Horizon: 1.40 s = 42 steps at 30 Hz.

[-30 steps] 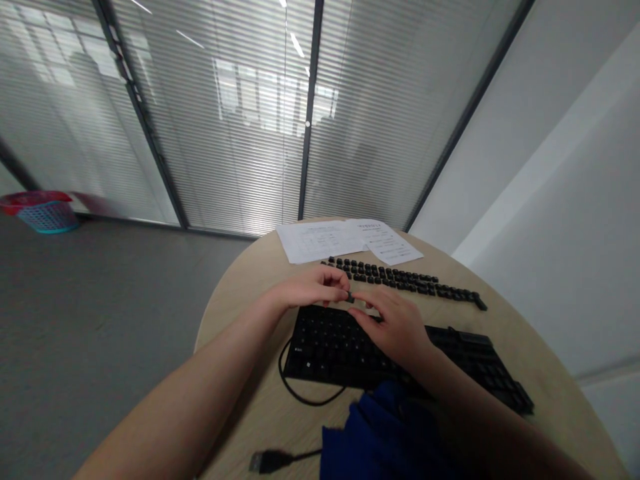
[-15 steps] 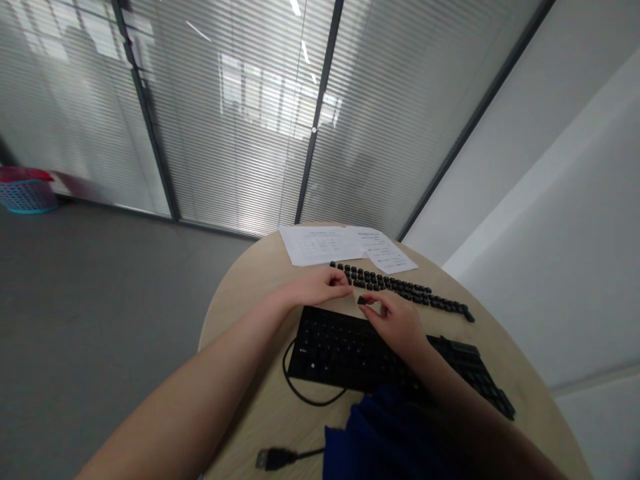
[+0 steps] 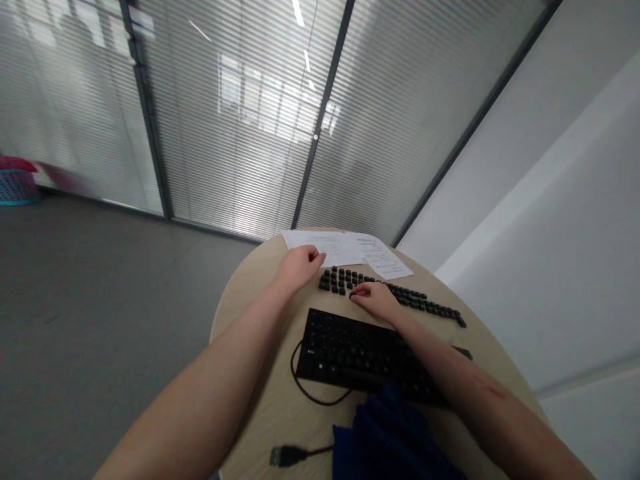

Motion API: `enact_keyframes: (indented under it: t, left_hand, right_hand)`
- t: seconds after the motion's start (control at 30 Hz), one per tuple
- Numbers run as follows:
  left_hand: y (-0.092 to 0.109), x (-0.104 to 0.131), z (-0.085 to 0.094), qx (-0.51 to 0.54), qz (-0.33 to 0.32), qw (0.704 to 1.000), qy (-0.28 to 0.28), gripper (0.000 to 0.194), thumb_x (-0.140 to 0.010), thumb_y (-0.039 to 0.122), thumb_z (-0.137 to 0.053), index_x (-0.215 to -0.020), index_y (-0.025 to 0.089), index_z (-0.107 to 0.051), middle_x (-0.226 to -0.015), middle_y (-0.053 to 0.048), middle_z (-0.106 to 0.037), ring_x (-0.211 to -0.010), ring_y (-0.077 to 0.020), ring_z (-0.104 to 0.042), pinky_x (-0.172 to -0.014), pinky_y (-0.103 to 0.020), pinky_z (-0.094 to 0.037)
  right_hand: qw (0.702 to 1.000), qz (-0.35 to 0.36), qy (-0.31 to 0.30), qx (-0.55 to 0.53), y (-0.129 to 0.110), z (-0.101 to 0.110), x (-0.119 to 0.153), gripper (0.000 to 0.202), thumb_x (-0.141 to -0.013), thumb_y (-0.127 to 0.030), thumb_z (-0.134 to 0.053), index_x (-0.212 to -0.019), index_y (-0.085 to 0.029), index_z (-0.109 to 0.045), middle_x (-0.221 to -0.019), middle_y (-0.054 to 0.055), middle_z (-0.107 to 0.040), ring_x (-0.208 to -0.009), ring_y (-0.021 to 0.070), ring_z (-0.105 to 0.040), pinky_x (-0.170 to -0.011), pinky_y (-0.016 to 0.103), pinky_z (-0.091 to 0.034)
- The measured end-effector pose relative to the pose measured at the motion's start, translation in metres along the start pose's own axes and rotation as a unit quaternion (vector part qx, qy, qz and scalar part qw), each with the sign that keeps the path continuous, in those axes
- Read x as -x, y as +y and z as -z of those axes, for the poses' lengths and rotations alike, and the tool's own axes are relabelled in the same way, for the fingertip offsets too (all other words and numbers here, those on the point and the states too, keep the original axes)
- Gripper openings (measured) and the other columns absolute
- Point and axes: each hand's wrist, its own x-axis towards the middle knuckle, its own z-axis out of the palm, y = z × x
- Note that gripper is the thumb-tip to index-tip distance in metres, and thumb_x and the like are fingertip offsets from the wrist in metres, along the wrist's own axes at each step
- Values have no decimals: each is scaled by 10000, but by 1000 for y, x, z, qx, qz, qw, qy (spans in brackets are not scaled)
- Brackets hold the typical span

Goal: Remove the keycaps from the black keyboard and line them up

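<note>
Over the near-left edge of the papers, my left hand [image 3: 299,265] is closed with its fingers curled; no object shows in it. My right hand [image 3: 379,301] pinches a small black keycap [image 3: 353,295] between thumb and fingertips, low at the near side of the loose keycaps [image 3: 338,281]. Those keycaps lie in rows across the table, and my right hand hides some of them. Nearer to me is a black keyboard [image 3: 350,343], its right part covered by my right forearm.
Two printed papers [image 3: 383,259] lie behind the keycaps on the round wooden table [image 3: 265,373]. A black cable with a USB plug [image 3: 287,456] is at the near left. Dark blue cloth [image 3: 395,433] overlaps the keyboard's near edge. A blinds-covered glass partition [image 3: 240,133] stands behind.
My left hand has moved away from the keycaps, up and left over the papers, uncovering the left end of the rows. My right hand has shifted slightly left, closer to the rows.
</note>
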Motion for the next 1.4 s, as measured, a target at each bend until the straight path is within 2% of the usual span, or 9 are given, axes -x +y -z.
enact_keyframes:
  t: [0.33,0.77,0.93,1.1,1.27,1.4]
  left_hand:
    - [0,-1,5,-57,48,997,12,345,-903,455,-542,-666,219,-629,-715,-48,-690,-687,-196,-587,-566,-299,-301]
    - [-1,-2,6,-78,69,995,9,358,-914,475,-528,-690,230,-663,-738,-63,-706,-746,-221,-633,-588,-304,-350]
    - [-2,-2,5,-86,73,994,7,352,-919,472,-521,-715,231,-678,-781,-66,-721,-781,-228,-646,-629,-306,-396]
    - [-2,-3,4,-86,74,993,9,357,-913,473,-513,-697,231,-662,-759,-59,-715,-771,-225,-644,-595,-302,-373]
    - [-2,-2,5,-90,62,994,5,372,-912,482,-499,-688,229,-652,-750,-66,-711,-743,-223,-631,-594,-304,-366]
    - [-4,-2,5,-95,65,993,4,373,-913,487,-496,-695,230,-654,-764,-68,-719,-742,-221,-627,-597,-296,-368]
  right_hand:
    - [999,15,-8,28,-3,-3,-5,263,-837,-320,-678,-1056,-212,-779,-948,39,-792,-897,208,-734,-838,299,-540]
    - [998,11,-5,58,-3,1,-3,293,-840,-344,-673,-1093,-234,-771,-968,24,-790,-931,221,-724,-880,323,-527]
    - [998,8,11,64,-1,11,1,285,-844,-277,-634,-1092,-243,-770,-964,21,-786,-880,214,-715,-824,320,-534]
    - [997,-4,24,68,8,22,8,287,-878,-253,-580,-1092,-229,-770,-1021,44,-782,-917,219,-712,-868,337,-529]
    - [997,-8,-3,71,7,16,10,247,-850,-338,-653,-1021,-222,-789,-1000,48,-788,-925,224,-723,-853,315,-532]
    - [997,-9,-17,81,0,8,7,218,-847,-343,-661,-970,-227,-799,-961,45,-792,-920,225,-726,-836,307,-527]
